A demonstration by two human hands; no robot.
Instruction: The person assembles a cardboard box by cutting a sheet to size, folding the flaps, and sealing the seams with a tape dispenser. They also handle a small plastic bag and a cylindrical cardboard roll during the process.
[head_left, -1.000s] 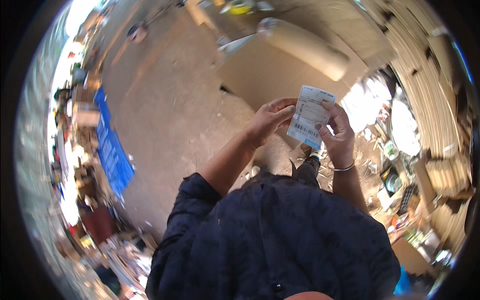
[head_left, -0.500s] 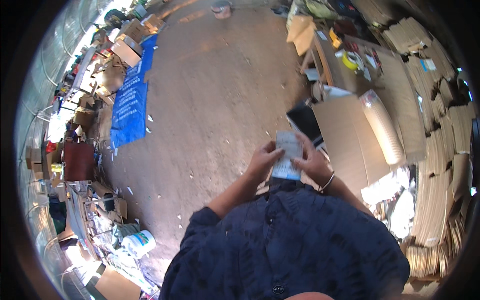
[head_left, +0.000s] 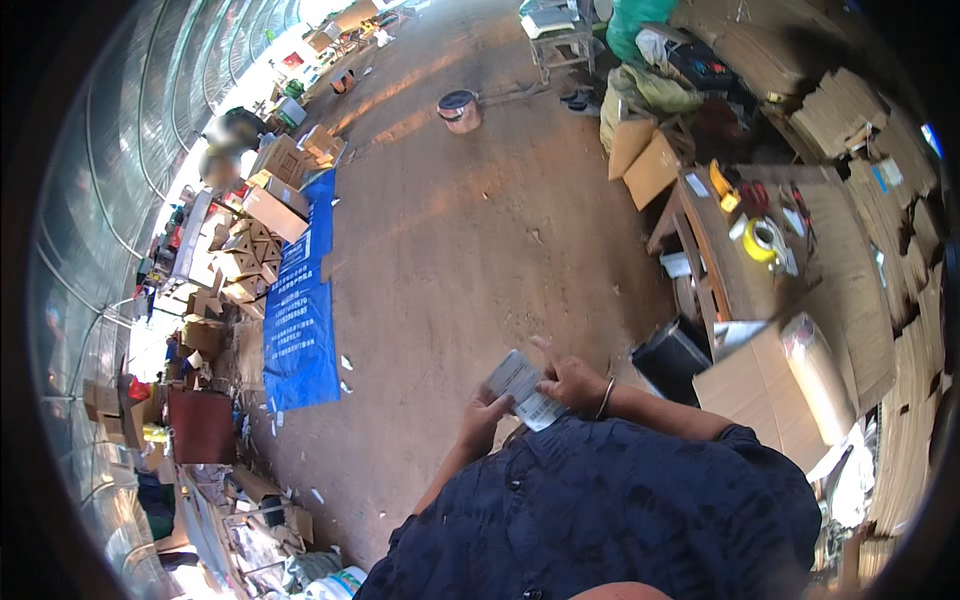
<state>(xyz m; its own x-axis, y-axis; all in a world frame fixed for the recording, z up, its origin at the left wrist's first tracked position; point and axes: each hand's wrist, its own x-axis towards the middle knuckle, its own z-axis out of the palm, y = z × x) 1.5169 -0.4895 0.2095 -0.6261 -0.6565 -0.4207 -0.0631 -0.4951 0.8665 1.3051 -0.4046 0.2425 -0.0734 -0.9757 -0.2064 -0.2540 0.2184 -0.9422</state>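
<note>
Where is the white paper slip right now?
In the head view, the white paper slip is just below and right of centre, held between the left hand and the right hand, close to the dark shirt.

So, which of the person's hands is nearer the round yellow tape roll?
Right. In the picture, the right hand is below and left of the tape roll; the left hand is farther left and lower.
</note>
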